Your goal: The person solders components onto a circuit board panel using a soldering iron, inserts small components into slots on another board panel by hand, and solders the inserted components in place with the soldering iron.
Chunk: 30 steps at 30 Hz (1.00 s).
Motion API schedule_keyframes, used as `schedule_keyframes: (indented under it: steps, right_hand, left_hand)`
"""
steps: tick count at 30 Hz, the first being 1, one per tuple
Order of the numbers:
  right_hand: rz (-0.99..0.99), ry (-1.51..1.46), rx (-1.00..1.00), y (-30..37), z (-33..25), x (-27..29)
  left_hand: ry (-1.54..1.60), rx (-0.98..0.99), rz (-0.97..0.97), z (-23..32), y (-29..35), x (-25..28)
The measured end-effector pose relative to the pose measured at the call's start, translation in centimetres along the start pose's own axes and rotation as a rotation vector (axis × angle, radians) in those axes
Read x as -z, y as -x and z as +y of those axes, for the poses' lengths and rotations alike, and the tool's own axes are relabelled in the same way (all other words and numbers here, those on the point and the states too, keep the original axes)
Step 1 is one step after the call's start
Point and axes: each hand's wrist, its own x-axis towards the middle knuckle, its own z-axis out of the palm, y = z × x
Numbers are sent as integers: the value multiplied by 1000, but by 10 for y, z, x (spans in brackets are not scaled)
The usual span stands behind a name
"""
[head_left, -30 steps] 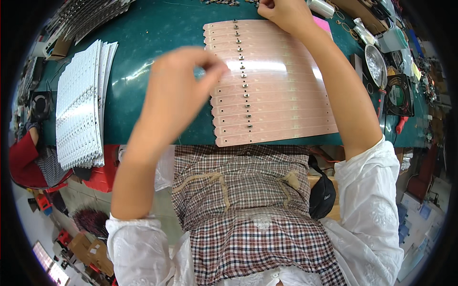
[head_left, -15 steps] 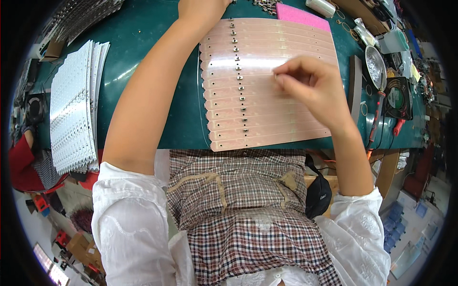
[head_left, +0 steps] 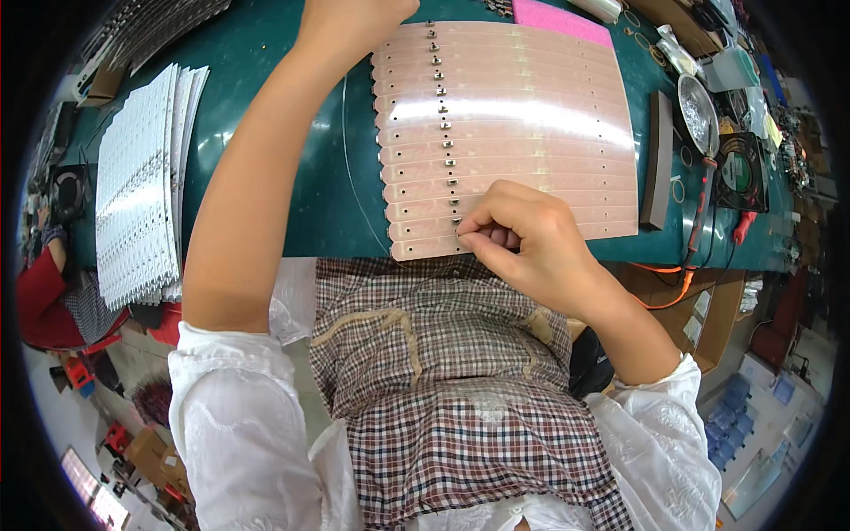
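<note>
A pinkish panel of joined strips [head_left: 522, 133] with scalloped left ends lies on the green table. Small dark metal clips [head_left: 447, 143] sit one per strip in a column near its left side. My right hand [head_left: 527, 234] is closed in a pinch over the nearest strip, fingertips at the lower end of that column. Whatever is between those fingertips is too small to make out. My left hand [head_left: 354, 19] reaches past the panel's far left corner, its fingers cut off by the upper edge. Close to it lies a pile of small metal parts [head_left: 500, 7].
A stack of white perforated strips [head_left: 142, 177] lies at the left. Behind the panel is a pink foam sheet [head_left: 562, 19]. At the right are a dark bar [head_left: 656, 159], a round metal dish [head_left: 698, 115], a soldering iron [head_left: 704, 208] and a small fan [head_left: 737, 173].
My right hand has moved left and nearer, from above the panel's middle down to its nearest strip. My left hand has shifted slightly left. The whole view has shifted a little.
</note>
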Motion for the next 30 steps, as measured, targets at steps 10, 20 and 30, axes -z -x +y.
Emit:
schedule_keyframes:
  steps: [10, 20, 30]
  right_hand:
    - [78, 105, 103, 0, 7, -10]
    - [131, 100, 104, 7, 9, -16]
    - [206, 145, 221, 7, 20, -23]
  left_hand:
    - [136, 60, -191, -15, 71, 49]
    - [244, 58, 151, 7, 19, 36]
    - [143, -3, -164, 50, 78, 77]
